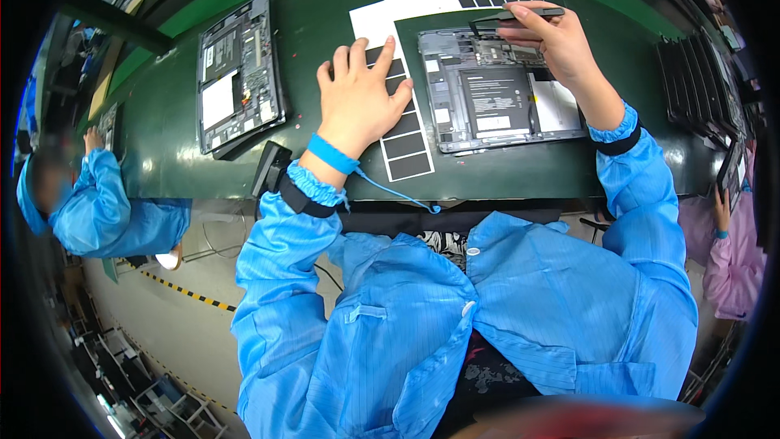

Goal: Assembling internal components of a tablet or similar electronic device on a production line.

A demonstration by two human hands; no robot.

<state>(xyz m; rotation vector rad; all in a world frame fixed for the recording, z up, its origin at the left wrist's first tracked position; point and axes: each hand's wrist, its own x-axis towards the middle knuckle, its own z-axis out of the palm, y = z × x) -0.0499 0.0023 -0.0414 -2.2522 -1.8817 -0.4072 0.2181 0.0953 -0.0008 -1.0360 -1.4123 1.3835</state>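
Note:
My left hand [357,102] lies with its fingers spread on a white sheet of black rectangular stickers [406,167], and a blue wrist strap with a cord circles that wrist. To its right sits an opened laptop base [443,93], its insides facing up, with a black battery [494,85] showing. Over the far edge of this base, my right hand [562,45] pinches black tweezers [552,11]. Their bent tip points left and down, above the base's far part. Whether the tip holds or touches anything is too small to tell.
Another opened laptop base [236,73] lies to the left on the green table [325,183]. Beyond the laptop is a second sticker sheet [418,2]. Dark panels [691,81] stand in a row at right. Co-workers in blue [122,203] and pink [731,276] sit at either side.

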